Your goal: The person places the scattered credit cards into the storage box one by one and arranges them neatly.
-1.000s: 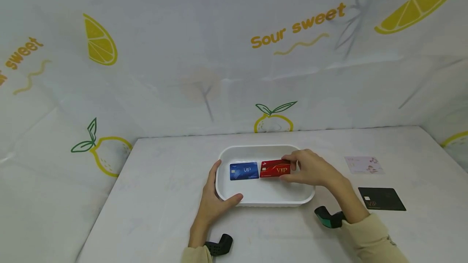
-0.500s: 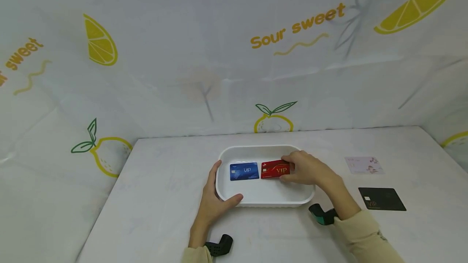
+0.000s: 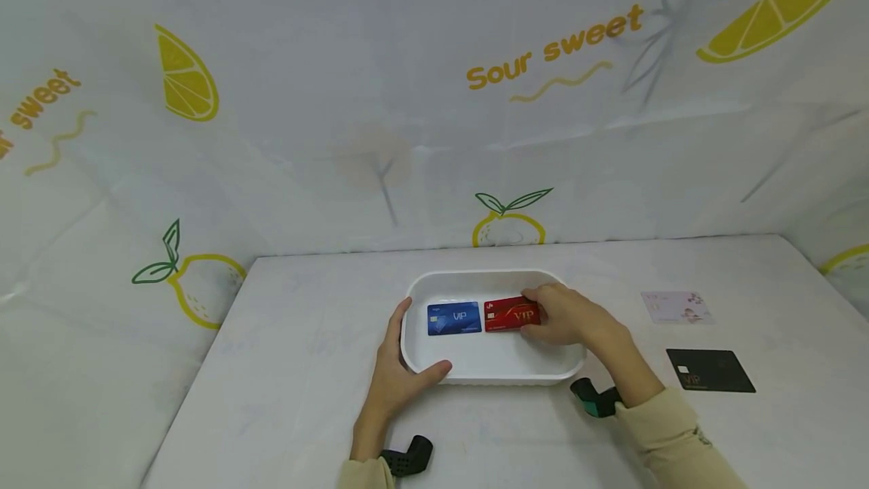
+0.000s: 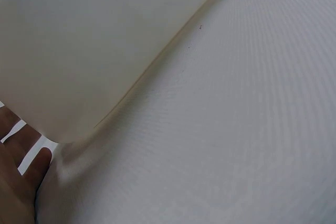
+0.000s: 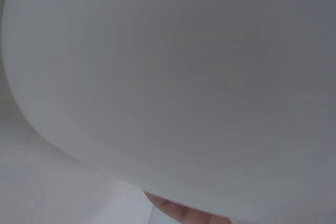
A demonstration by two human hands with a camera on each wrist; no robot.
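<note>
A white plastic tray (image 3: 502,357) stands on the table. My left hand (image 3: 397,376) spans its left end, thumb over the front rim and fingers along the left side; the left wrist view shows the fingers (image 4: 21,140) against the tray's outer wall. Inside the tray lies a blue VIP card (image 3: 454,318). Beside it, on the right, is a red VIP card (image 3: 505,315), which my right hand (image 3: 573,315) pinches at its right end between thumb and fingers. In the right wrist view the tray wall (image 5: 168,87) hides most of that hand.
Right of the tray, a pale pink card (image 3: 675,307) with a floral print lies on the white table (image 3: 285,368). Nearer the front is a black VIP card (image 3: 710,370). A lemon-printed sheet (image 3: 339,96) hangs behind the table.
My right forearm has swung left and the hand sits slightly lower, still pinching the red card. That card has shifted a touch down and right. The left hand and tray hold still.
</note>
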